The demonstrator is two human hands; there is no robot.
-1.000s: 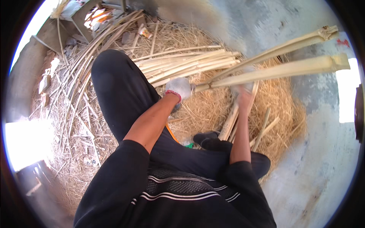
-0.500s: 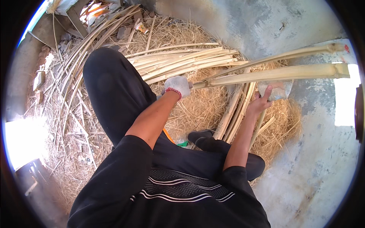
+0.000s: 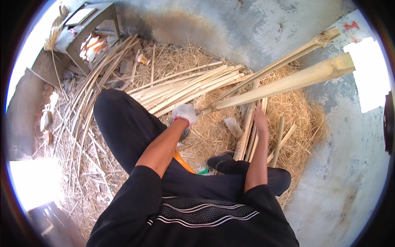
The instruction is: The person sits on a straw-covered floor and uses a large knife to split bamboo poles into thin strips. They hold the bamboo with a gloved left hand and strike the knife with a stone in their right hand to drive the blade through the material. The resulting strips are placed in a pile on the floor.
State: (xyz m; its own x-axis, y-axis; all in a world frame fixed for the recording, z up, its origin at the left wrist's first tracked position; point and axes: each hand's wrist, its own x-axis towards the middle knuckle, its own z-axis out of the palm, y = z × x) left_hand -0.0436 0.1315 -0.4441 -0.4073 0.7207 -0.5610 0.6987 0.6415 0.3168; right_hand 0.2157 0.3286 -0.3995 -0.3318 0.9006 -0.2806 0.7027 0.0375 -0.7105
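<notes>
Bamboo work is under way on a straw-covered floor. The gloved left hand point(image 3: 184, 114) is closed around the near end of a long split bamboo pole point(image 3: 284, 82), whose two halves fork apart toward the far right. The bare right hand point(image 3: 261, 120) is blurred, so its state cannot be told; it hovers over short bamboo strips point(image 3: 247, 136). Splitting cleanly seems to call for a firm left grip and even pressure on both halves.

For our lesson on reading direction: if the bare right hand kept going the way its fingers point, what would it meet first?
Most likely the long split bamboo pole slanting just above the right hand, though the hand is blurred and depth is unclear.
</notes>
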